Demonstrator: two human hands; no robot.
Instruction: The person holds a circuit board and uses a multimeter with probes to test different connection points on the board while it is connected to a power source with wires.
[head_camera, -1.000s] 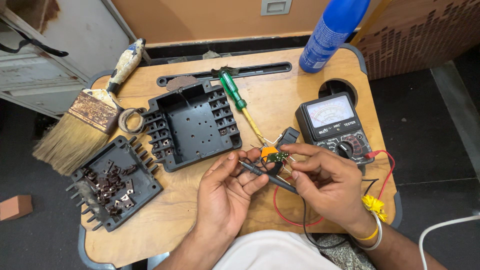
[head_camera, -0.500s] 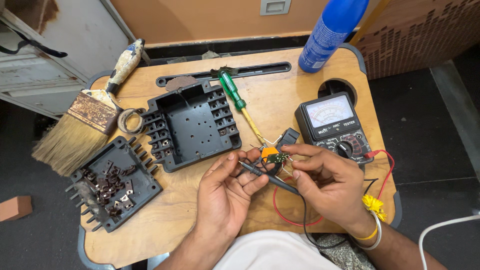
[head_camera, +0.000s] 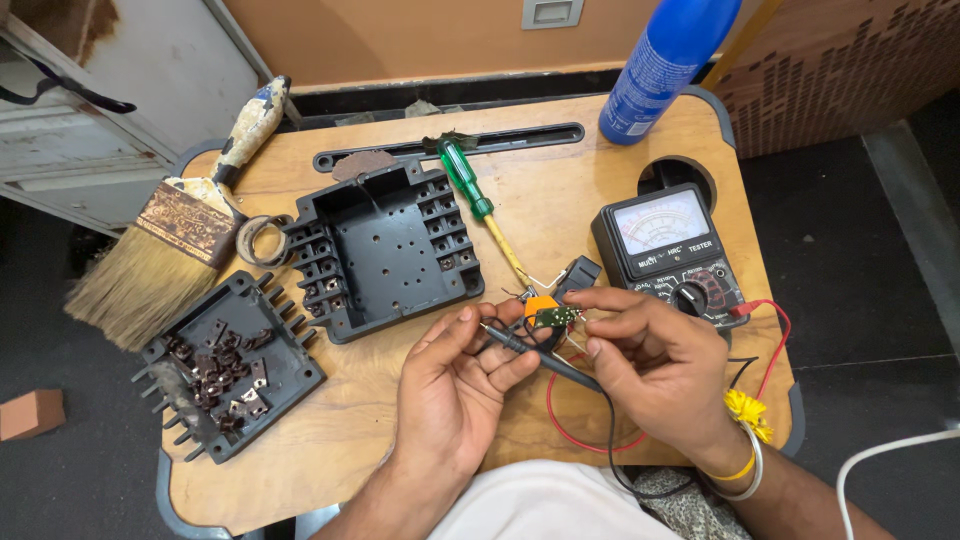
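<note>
My left hand (head_camera: 462, 388) holds a black meter probe (head_camera: 530, 352) near its tip, over the wooden tray table (head_camera: 360, 420). My right hand (head_camera: 655, 365) pinches a small green circuit board (head_camera: 556, 317) with an orange part and thin wires. The probe tip sits just left of the board. A black analogue multimeter (head_camera: 672, 250) lies beside my right hand, and its red lead (head_camera: 770, 350) and black lead loop under my wrist.
A black plastic housing (head_camera: 385, 250) lies mid-table, and a second one (head_camera: 230, 365) with brown metal parts sits at the left. A green screwdriver (head_camera: 478, 205), a wide paintbrush (head_camera: 170, 245), a tape roll (head_camera: 262, 238) and a blue spray can (head_camera: 665, 65) are around.
</note>
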